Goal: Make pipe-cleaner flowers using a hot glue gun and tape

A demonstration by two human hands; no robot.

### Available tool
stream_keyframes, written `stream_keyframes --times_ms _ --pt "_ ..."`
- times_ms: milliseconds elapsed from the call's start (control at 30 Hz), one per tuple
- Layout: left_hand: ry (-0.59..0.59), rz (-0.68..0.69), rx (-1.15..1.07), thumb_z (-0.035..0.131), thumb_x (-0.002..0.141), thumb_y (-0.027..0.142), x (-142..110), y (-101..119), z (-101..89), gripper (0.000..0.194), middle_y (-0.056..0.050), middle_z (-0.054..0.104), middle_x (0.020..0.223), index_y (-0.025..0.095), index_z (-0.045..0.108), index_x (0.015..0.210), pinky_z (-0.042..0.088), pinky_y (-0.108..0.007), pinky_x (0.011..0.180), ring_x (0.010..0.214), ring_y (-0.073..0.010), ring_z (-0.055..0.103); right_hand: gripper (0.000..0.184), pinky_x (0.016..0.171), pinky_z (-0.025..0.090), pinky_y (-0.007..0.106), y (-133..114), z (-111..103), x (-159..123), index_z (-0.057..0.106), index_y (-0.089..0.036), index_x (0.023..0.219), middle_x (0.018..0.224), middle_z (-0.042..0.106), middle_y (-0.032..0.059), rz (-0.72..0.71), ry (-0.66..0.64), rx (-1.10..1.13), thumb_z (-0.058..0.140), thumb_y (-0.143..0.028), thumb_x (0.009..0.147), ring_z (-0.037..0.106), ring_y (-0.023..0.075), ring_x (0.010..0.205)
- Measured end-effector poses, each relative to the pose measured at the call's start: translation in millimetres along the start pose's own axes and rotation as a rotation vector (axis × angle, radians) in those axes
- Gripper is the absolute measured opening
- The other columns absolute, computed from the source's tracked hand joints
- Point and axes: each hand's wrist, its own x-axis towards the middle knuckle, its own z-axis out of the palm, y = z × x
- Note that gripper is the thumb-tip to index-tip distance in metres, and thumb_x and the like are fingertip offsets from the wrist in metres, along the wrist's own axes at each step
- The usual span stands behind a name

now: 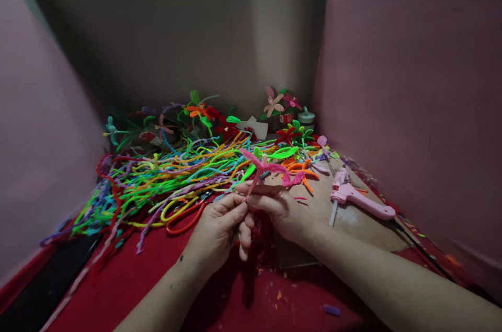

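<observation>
Fingers: left thumb and index finger (237,213) pinch the thin lower end of a pink flower (259,166); the right fingertips meet them at the same spot, also on the stem. Both the left hand (217,225) and the right hand (290,214) are thus closed on the one piece. Flower stands roughly upright above the fingertips, petals spread.

Just beyond the flower: bright green leaf shapes (284,153); whether these touch it, cannot tell. Near right: orange flower (311,174) on a brown board (368,230). Same board, further right: pink glue gun (363,202), pale stick protruding, black cable (415,243) running off from the handle end.

Left of the hands: scissors (206,195) with orange-red handles, beside a wide heap of multicoloured fuzzy stems (188,178). Beneath: red cloth (145,279), small scraps, one purple piece (331,310) nearest the viewer. Rear, against the wall: peach flower (273,106), lidded jar (306,116).
</observation>
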Motion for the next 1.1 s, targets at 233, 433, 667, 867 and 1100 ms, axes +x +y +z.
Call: stream_keyframes --times_ms 233,433,667,867,1100 --pt "-0.192 -0.127 -0.122 0.06 0.081 0.026 -1.7 -3.7 -18.1 0.015 -0.005 0.068 0.058 0.012 0.063 0.086 0.04 -0.013 0.026 0.031 -0.0108 0.056 0.019 0.062 0.042 0.029 -4.1 8.5 -0.7 0.072 -0.018 0.081 0.06 0.064 -0.002 -0.016 0.028 0.073 0.073 -0.029 0.065 0.056 0.0125 0.049" --pt "-0.221 -0.143 -0.108 0.06 0.081 0.031 -2.0 -6.3 -20.4 0.021 -0.006 0.068 0.055 0.011 0.063 0.074 0.037 -0.013 0.029 0.031 -0.0115 0.057 0.026 0.068 0.044 0.031 -7.8 12.4 -3.5 0.072 -0.018 0.082 0.059 0.064 -0.0024 0.01 0.105 0.134 0.078 -0.027 0.058 0.057 0.0134 0.054" --pt "0.13 0.032 0.089 0.058 0.082 0.035 -1.4 12.6 -18.0 0.021 -0.001 0.064 0.063 0.014 0.061 0.08 0.046 -0.021 0.044 0.045 -0.0106 0.058 0.012 0.077 0.045 0.032 -27.2 -11.3 8.4 0.075 -0.018 0.072 0.095 0.07 0.0054 -0.122 0.197 0.124 0.071 -0.021 0.06 0.061 0.0191 0.083" --pt "0.28 0.217 0.716 0.055 0.08 0.034 18.8 32.5 -19.8 0.016 0.001 0.061 0.062 0.018 0.059 0.083 0.044 -0.023 0.05 0.053 -0.013 0.056 0.011 0.063 0.043 0.028 -52.3 -39.1 17.0 0.074 -0.021 0.071 0.096 0.071 0.0043 -0.19 0.252 0.164 0.072 -0.023 0.061 0.061 0.0177 0.077" --pt "0.316 0.218 1.462 0.058 0.069 0.024 84.5 24.0 -26.1 0.008 -0.01 0.066 0.079 0.018 0.063 0.066 0.042 -0.035 0.073 0.08 -0.0259 0.062 0.015 0.065 0.044 0.029 -42.5 -42.3 18.5 0.075 -0.02 0.075 0.093 0.071 0.0051 -0.15 0.217 0.121 0.07 -0.022 0.061 0.061 0.0168 0.073"
